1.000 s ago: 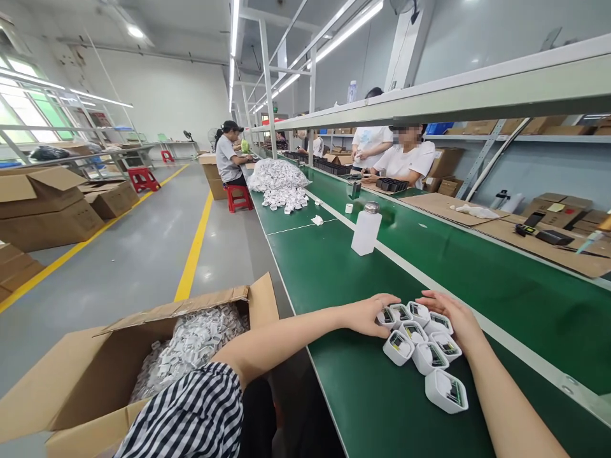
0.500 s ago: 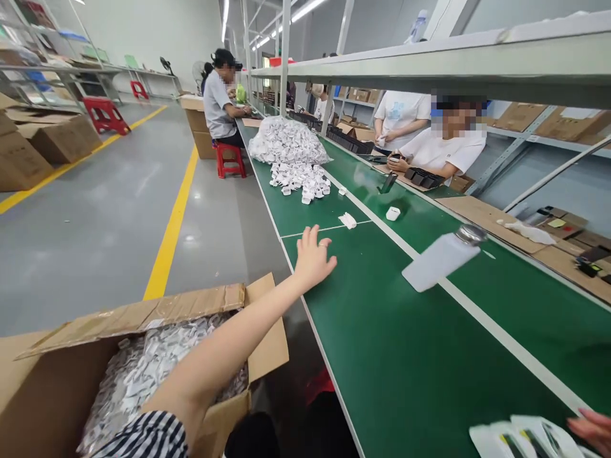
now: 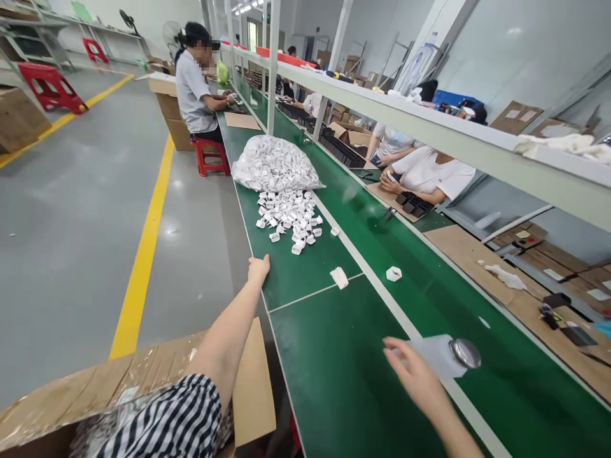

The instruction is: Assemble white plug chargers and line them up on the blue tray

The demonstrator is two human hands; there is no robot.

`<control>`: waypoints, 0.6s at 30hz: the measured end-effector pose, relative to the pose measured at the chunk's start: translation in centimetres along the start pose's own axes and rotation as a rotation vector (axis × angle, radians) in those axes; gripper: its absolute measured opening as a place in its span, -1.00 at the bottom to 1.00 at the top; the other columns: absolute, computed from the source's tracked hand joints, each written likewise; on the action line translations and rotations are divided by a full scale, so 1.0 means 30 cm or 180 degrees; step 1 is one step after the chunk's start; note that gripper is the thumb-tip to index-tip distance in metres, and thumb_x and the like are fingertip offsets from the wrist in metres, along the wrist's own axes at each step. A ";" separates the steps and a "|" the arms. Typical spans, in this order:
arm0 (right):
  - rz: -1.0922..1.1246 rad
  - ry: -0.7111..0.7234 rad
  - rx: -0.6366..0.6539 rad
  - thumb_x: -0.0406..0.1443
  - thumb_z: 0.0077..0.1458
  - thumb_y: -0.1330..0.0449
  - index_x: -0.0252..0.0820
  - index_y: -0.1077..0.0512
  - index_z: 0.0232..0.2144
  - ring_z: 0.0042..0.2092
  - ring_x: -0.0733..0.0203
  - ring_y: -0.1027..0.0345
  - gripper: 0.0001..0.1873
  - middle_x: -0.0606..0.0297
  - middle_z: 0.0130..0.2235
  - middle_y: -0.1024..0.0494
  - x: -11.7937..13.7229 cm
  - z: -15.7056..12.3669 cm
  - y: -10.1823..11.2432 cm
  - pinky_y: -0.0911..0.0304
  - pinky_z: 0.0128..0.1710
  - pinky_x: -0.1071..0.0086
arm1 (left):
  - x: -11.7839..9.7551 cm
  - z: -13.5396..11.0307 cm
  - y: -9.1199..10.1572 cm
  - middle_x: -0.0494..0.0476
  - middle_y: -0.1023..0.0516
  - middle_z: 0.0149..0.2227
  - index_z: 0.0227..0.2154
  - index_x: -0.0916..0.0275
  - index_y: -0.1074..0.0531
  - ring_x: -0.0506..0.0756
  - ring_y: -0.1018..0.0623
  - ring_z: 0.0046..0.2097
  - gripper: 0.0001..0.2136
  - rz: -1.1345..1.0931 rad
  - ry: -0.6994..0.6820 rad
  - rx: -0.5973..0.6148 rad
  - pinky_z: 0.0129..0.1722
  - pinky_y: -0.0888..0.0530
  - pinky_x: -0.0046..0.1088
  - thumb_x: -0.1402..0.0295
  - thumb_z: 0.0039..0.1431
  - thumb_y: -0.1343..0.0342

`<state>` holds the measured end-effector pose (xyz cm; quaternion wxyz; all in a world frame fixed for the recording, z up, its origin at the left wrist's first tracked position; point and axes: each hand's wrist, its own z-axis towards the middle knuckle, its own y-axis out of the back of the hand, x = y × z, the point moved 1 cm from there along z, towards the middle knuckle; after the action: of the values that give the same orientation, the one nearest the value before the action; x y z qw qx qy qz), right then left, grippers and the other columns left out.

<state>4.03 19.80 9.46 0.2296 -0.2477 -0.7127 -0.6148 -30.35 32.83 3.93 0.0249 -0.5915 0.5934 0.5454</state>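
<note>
My left hand (image 3: 258, 270) is at the near side edge of the green-topped workbench (image 3: 329, 356), its fingers wrapped round the edge and partly hidden. Past it lies a loose pile of small white plastic parts (image 3: 291, 216), spilling from a large clear bag (image 3: 277, 162) full of the same pieces. My right hand (image 3: 413, 372) hovers over the bench with its fingers stretched out, holding nothing. Just beyond it is a white bottle with a metal cap (image 3: 443, 356), partly covered by the hand; whether they touch I cannot tell. A crumpled white piece (image 3: 339, 277) lies near the bench seam.
An open cardboard box (image 3: 252, 394) of parts stands below my left arm. One white part (image 3: 394, 273) sits beyond the pale strip. A long shelf (image 3: 429, 133) runs above the bench. Co-workers sit across it, and another person (image 3: 198, 95) sits farther along on a red stool.
My left hand has gone from above the bench to its edge. My right hand has come in from the lower right to the bottle. The view has shifted; white items at lower right are out of sight.
</note>
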 end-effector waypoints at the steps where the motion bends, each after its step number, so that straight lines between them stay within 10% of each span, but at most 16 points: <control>1: -0.0119 0.0095 0.0117 -0.14 -0.14 -0.02 -0.05 -0.38 -0.30 -0.34 0.17 -0.34 -0.68 0.25 -0.21 -0.42 0.056 0.101 -0.064 -0.26 -0.30 0.31 | -0.010 0.016 -0.011 0.19 -0.31 -0.13 -0.12 0.31 -0.19 0.08 -0.37 -0.16 -0.67 0.0035 0.0141 -0.0098 -0.19 -0.33 -0.23 0.25 0.08 0.12; 8: -0.1068 0.0939 -0.0111 -0.31 -0.02 0.12 -0.15 -0.34 -0.18 -0.01 0.07 -0.09 -0.64 0.16 -0.04 -0.28 0.081 0.523 -0.324 -0.12 -0.13 0.19 | -0.024 0.098 -0.078 0.42 -0.34 -0.15 -0.13 0.44 -0.14 0.28 -0.39 -0.14 -0.52 0.0307 0.0870 -0.0488 -0.24 -0.33 -0.19 0.11 0.08 0.32; 14: -0.1507 0.0066 -0.1848 -0.30 -0.05 0.14 -0.27 -0.40 -0.47 -0.17 -0.04 -0.22 -0.67 -0.04 -0.21 -0.33 -0.056 0.500 -0.264 -0.17 -0.27 0.17 | -0.043 0.119 -0.074 0.39 -0.35 -0.13 -0.12 0.37 -0.14 0.29 -0.41 -0.17 -0.53 0.0471 0.1148 -0.0427 -0.27 -0.34 -0.17 0.10 0.06 0.33; 18: -0.1427 0.0187 -0.1972 -0.18 -0.01 0.15 -0.40 -0.36 -0.31 -0.06 -0.08 -0.11 -0.58 -0.16 -0.12 -0.23 0.182 0.666 -0.261 -0.10 -0.19 0.12 | -0.044 0.134 -0.086 0.37 -0.32 -0.09 -0.11 0.36 -0.13 0.30 -0.41 -0.16 -0.52 0.0546 0.1254 -0.0379 -0.27 -0.34 -0.16 0.09 0.05 0.34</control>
<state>-5.61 39.03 4.16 0.0239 -0.1256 -0.5227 -0.8429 -30.54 37.22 1.60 -0.1730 -0.6344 0.6016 0.4535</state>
